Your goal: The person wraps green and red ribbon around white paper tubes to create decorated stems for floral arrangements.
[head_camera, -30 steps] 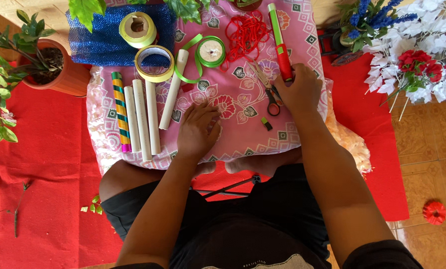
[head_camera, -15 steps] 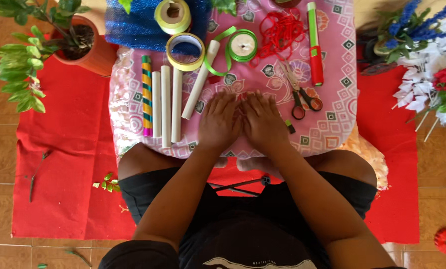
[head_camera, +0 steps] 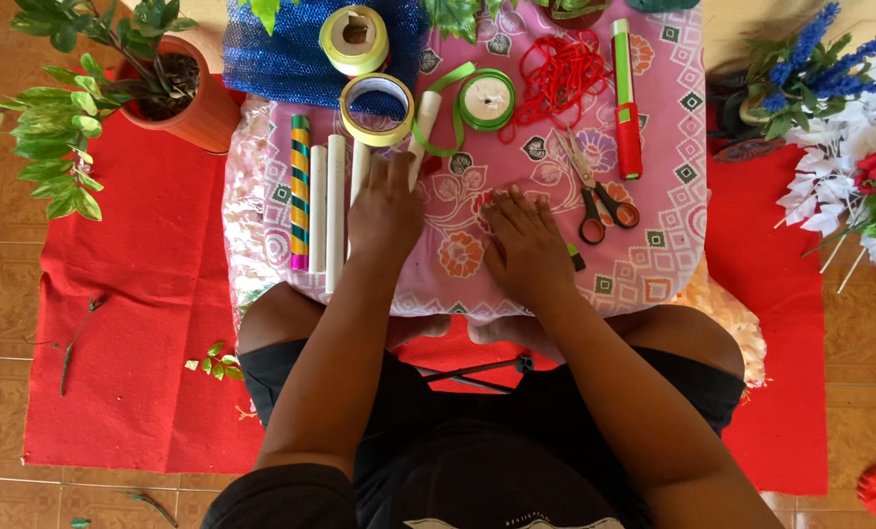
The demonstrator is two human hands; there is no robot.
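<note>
Two bare hands lie on a pink patterned cloth [head_camera: 653, 245] spread over a low cushion-like surface, seen from the head camera looking straight down. The left hand [head_camera: 384, 211] rests palm down with its fingers loosely spread, the fingertips on a slanted white tube [head_camera: 421, 132] and on the lower end of another white tube [head_camera: 359, 162]; it grips nothing. The right hand [head_camera: 526, 245] lies flat on the cloth, fingers close together and pointing up the picture, empty. A small green piece [head_camera: 576, 257] sits just beside its outer edge.

Left of the left hand, two more white tubes [head_camera: 326, 216] lie side by side, and a tube striped in green, yellow and pink [head_camera: 300, 191] lies just beyond them. Above the left hand sit a yellow tape roll [head_camera: 376, 96] and a second yellowish roll [head_camera: 354, 39], both partly on a blue mesh sheet [head_camera: 281, 59]. A spool of green ribbon [head_camera: 486, 100] lies just right of the slanted tube, near a tangle of red cord [head_camera: 565, 73]. Scissors [head_camera: 591, 191] with dark handles lie near the right hand, and a red and green cutter [head_camera: 627, 103] lies beside them.

A red mat [head_camera: 144, 323] covers the tiled floor beneath. A potted plant [head_camera: 159, 78] stands at upper left; artificial flowers [head_camera: 839, 127] lie at right.
</note>
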